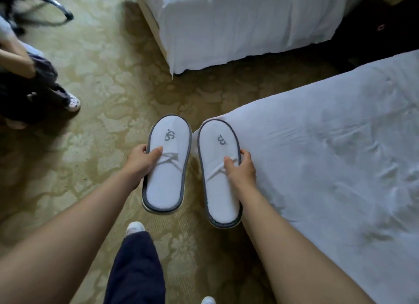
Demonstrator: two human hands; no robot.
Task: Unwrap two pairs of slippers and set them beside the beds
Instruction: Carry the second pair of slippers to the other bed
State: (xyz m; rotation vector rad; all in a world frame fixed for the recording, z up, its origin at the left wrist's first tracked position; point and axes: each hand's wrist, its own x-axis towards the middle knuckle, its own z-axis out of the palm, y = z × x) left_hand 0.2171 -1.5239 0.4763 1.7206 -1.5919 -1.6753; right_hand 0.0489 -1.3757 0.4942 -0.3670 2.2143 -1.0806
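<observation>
Two white slippers with grey trim and a grey logo hang in the air above the carpet, toes pointing away from me. My left hand [141,161] grips the left slipper [166,167] at its left edge, thumb on top. My right hand [240,168] grips the right slipper [218,179] at its right edge. No wrapping shows on either slipper. The near bed [328,158] with white sheets lies just right of the right slipper. A second white bed [238,27] stands farther ahead.
Patterned yellow-green carpet [108,104] covers the floor between and left of the beds. Another person [34,86] in dark clothes and white shoes sits at the left edge. Chair legs [56,4] show at the top left. My dark trouser leg [136,269] and white shoes are below.
</observation>
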